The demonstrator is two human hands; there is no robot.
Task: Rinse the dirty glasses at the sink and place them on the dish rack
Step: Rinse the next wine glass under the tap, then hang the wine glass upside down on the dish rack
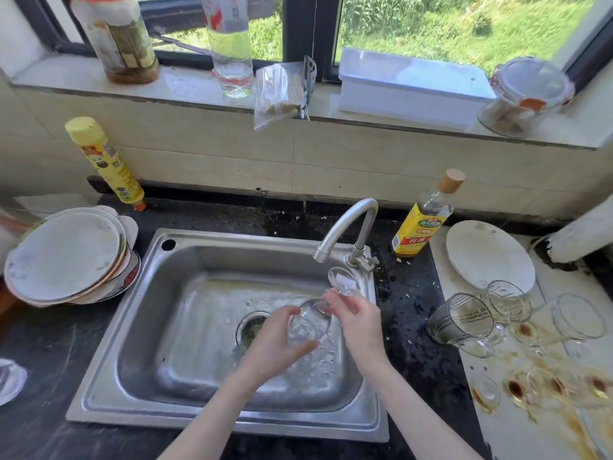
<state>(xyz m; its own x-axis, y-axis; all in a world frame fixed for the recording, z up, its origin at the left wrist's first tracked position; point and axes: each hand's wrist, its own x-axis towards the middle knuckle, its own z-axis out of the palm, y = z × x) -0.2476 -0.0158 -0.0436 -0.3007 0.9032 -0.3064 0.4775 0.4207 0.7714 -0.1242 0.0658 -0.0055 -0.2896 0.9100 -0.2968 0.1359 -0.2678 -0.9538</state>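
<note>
rinsing is in hand: the left hand [277, 340] cups a stemmed glass [310, 322] by its bowl, the right hand [356, 318] pinches its stem, under the faucet [345, 227]. next, i judge, it goes to a dish rack, not in view.

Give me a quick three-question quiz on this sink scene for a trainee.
1. True or false: the glass is held over the sink.
2. Which hand pinches its stem: A left, B right?
3. Fill in: the dirty glasses wait on the sink's ___ side.

Key: 1 true; 2 B; 3 right.
</note>
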